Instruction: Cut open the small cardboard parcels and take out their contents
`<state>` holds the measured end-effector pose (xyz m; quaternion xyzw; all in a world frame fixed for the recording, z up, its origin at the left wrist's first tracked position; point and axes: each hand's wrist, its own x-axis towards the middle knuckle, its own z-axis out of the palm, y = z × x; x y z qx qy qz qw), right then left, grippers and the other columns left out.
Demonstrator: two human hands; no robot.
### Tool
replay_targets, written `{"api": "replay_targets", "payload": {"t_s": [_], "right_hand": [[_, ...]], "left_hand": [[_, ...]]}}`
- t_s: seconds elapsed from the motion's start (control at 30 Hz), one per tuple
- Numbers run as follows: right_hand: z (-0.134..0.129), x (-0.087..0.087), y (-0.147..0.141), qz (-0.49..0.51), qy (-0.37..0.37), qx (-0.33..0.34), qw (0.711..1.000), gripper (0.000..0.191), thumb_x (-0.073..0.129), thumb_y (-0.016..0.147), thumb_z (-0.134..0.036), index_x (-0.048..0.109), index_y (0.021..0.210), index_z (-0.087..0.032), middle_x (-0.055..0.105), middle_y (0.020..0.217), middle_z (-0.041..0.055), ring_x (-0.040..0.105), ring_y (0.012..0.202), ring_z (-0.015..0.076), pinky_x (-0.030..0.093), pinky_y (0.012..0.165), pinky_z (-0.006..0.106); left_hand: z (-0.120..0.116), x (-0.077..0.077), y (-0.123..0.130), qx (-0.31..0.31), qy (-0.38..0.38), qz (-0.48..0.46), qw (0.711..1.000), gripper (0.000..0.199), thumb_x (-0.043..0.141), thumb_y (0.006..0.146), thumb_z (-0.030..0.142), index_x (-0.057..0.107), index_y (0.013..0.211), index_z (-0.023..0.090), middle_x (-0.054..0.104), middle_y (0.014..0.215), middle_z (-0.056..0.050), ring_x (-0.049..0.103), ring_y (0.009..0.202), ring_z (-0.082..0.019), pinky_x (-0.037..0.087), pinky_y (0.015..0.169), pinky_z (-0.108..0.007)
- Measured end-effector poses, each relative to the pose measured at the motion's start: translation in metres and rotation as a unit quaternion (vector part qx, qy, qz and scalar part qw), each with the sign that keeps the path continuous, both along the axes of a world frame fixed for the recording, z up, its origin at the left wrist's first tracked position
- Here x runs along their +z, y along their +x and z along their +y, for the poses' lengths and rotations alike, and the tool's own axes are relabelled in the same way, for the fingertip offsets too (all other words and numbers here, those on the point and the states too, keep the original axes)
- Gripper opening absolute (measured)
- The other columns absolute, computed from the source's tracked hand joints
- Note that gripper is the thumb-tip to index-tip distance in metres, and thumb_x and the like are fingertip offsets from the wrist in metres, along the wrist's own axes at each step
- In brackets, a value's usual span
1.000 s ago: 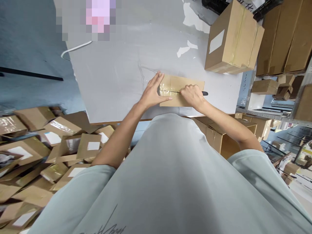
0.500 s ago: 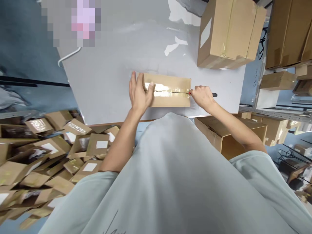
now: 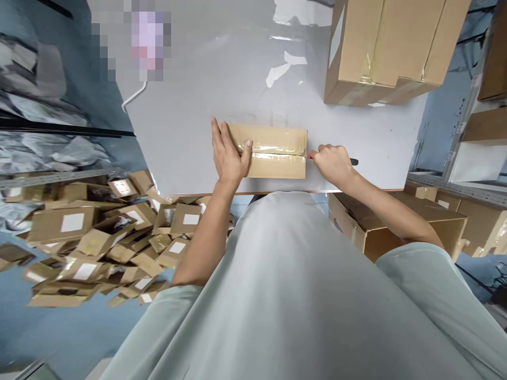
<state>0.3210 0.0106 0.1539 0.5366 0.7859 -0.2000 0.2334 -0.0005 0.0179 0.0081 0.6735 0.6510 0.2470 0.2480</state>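
There on the grey surface (image 3: 190, 100) lies the small taped carton (image 3: 277, 169), just left of the right hand (image 3: 331, 161), whose grip is clenched round a black-handled tool (image 3: 354, 162). The left hand (image 3: 230, 159) is nearer, resting unclenched on the carton's left end. The carton's long axis runs left to right, its right end pointing at the tool.

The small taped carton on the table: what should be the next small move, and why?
Probably lay the black-handled tool down on the table, freeing the right hand to test the taped seam. A dark line, perhaps a cut, runs along it; the right hand is past the right end of the carton, and the left hand rests on the other end.
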Motion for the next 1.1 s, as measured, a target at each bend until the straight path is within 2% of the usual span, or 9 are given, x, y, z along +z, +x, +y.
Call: {"api": "replay_targets", "payload": {"t_s": [0.37,0.57,0.67,0.73,0.8,0.87,0.93,1.0,1.1], "right_hand": [[-0.002,-0.013,0.022,0.012,0.019,0.000,1.000,0.041,0.045,0.115,-0.021,0.084,0.127,-0.017,0.083,0.112,0.0218,0.075,0.103,0.0329,0.042,0.077,0.039],[-0.018,-0.057,0.049,-0.042,-0.035,-0.031,0.998,0.037,0.049,0.112,-0.012,0.085,0.119,-0.014,0.083,0.117,0.0239,0.078,0.108,0.0313,0.046,0.083,0.036],[-0.031,-0.081,0.050,0.006,-0.025,-0.161,0.987,0.032,0.054,0.115,-0.030,0.082,0.124,-0.016,0.084,0.122,0.0216,0.079,0.107,0.0306,0.051,0.085,0.037],[-0.040,-0.093,0.039,0.084,-0.026,-0.301,0.950,0.033,0.055,0.116,-0.039,0.080,0.116,-0.018,0.085,0.115,0.0177,0.079,0.100,0.0278,0.054,0.084,0.035],[-0.048,-0.102,0.015,0.211,-0.044,-0.429,0.877,0.037,0.051,0.117,-0.045,0.076,0.107,-0.019,0.085,0.107,0.0126,0.078,0.089,0.0224,0.057,0.081,0.032],[-0.053,-0.107,-0.017,0.339,-0.046,-0.509,0.790,0.042,0.049,0.115,-0.055,0.071,0.102,-0.021,0.082,0.101,0.0073,0.074,0.080,0.0175,0.058,0.076,0.028],[-0.056,-0.106,-0.049,0.413,-0.016,-0.541,0.732,0.049,0.053,0.110,-0.067,0.065,0.094,-0.023,0.074,0.089,0.0011,0.067,0.072,0.0151,0.058,0.069,0.026],[-0.057,-0.098,-0.071,0.437,0.033,-0.546,0.714,0.056,0.057,0.103,-0.077,0.060,0.085,-0.025,0.062,0.075,-0.0041,0.058,0.067,0.0146,0.056,0.064,0.026],[-0.059,-0.072,-0.077,0.420,0.122,-0.512,0.739,0.059,0.056,0.102,-0.080,0.063,0.086,-0.023,0.060,0.074,-0.0031,0.057,0.073,0.0166,0.057,0.070,0.028]], "left_hand": [[0.000,-0.006,-0.007,-0.008,-0.024,-0.008,1.000,0.103,0.056,0.104,0.079,0.019,0.185,0.028,0.005,0.195,-0.010,0.007,0.181,-0.038,0.014,0.148,-0.063],[0.002,0.002,-0.027,-0.002,-0.035,-0.053,0.998,0.103,0.058,0.103,0.079,0.019,0.185,0.030,0.011,0.195,-0.010,0.006,0.181,-0.038,0.011,0.148,-0.064],[0.006,0.003,-0.052,0.009,-0.024,-0.045,0.999,0.095,0.050,0.106,0.080,0.023,0.184,0.032,0.025,0.191,-0.011,0.016,0.180,-0.036,0.015,0.149,-0.061],[0.009,0.001,-0.068,0.009,-0.012,-0.035,0.999,0.092,0.043,0.107,0.081,0.026,0.183,0.032,0.036,0.186,-0.013,0.027,0.178,-0.035,0.022,0.148,-0.059],[0.011,-0.002,-0.080,0.012,-0.002,-0.033,0.999,0.090,0.038,0.108,0.083,0.032,0.181,0.030,0.047,0.179,-0.016,0.039,0.172,-0.035,0.030,0.145,-0.058],[0.012,-0.007,-0.090,0.027,0.006,-0.041,0.999,0.091,0.036,0.107,0.086,0.039,0.177,0.028,0.055,0.170,-0.018,0.048,0.165,-0.036,0.036,0.141,-0.059],[0.011,-0.013,-0.097,0.050,0.009,-0.058,0.997,0.094,0.036,0.105,0.091,0.046,0.173,0.027,0.059,0.163,-0.019,0.054,0.160,-0.038,0.040,0.139,-0.060],[0.009,-0.021,-0.099,0.071,0.006,-0.087,0.994,0.097,0.036,0.103,0.093,0.051,0.170,0.025,0.061,0.159,-0.020,0.056,0.158,-0.039,0.040,0.138,-0.059],[0.003,-0.039,-0.087,0.074,-0.014,-0.146,0.986,0.098,0.029,0.105,0.093,0.051,0.171,0.023,0.059,0.164,-0.021,0.054,0.161,-0.036,0.037,0.140,-0.056]]}}
